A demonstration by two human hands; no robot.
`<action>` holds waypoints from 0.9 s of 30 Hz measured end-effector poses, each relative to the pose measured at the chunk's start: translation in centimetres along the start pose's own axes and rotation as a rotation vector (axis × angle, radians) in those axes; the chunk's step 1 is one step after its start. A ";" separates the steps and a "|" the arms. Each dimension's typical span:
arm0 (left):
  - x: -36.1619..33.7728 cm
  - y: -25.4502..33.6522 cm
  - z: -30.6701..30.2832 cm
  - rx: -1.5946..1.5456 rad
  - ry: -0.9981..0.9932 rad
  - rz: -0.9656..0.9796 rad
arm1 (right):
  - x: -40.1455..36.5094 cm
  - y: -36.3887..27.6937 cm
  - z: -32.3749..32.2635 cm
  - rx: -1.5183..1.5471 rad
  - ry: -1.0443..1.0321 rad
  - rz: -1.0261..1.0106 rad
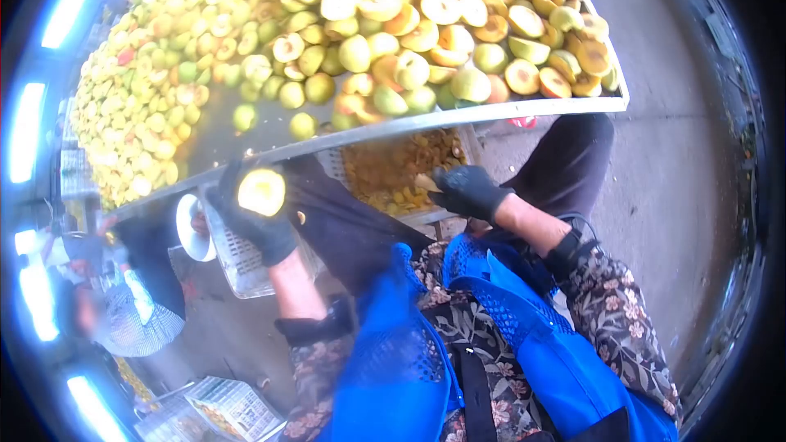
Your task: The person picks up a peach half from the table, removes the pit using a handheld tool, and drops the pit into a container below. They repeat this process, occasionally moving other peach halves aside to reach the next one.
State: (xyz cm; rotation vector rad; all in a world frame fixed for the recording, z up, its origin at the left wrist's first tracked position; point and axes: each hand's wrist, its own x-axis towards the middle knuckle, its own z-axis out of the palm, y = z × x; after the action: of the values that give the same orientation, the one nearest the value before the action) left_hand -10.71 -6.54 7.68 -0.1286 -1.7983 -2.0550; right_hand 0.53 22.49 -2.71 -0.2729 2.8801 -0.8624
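My left hand (254, 217), in a dark glove, is closed round a halved fruit (262, 191) whose pale cut face is turned up. It is just below the metal rim (344, 141) of the table. My right hand (467, 192), also gloved, is closed on a small light-brown object (426, 183) that I cannot make out clearly. This hand is beside a crate of fruit scraps (393, 165) under the table edge. Many halved fruits (409, 69) are heaped on the table above both hands.
A white perforated basket (246, 266) sits below my left hand, with a white round object (195, 227) beside it. Another person (143, 319) is at the left. Crates (233, 405) stand at the lower left. My knees are under the table's edge.
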 end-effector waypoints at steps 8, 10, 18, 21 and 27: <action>8.3 -1.5 1.1 0.861 -0.194 0.246 | -0.9 0.9 -0.9 0.122 -0.274 0.091; 12.2 -3.9 5.7 0.881 -0.307 0.288 | -0.8 1.1 -1.2 0.118 -0.275 0.126; 16.6 -12.3 8.7 0.733 -0.299 0.355 | -0.7 0.1 -4.8 0.048 -0.252 0.097; 12.8 -6.4 8.8 0.579 -0.264 0.103 | 2.5 -3.4 -8.2 0.319 0.053 -0.026; 3.0 2.8 10.3 0.323 -0.316 -0.130 | 8.8 -9.0 -11.0 0.941 0.458 0.016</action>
State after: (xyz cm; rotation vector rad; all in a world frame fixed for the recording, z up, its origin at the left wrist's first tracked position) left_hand -14.39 2.44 12.99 -0.2604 -2.3635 -1.8770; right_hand -8.72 19.16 10.79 0.0635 2.4087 -2.3513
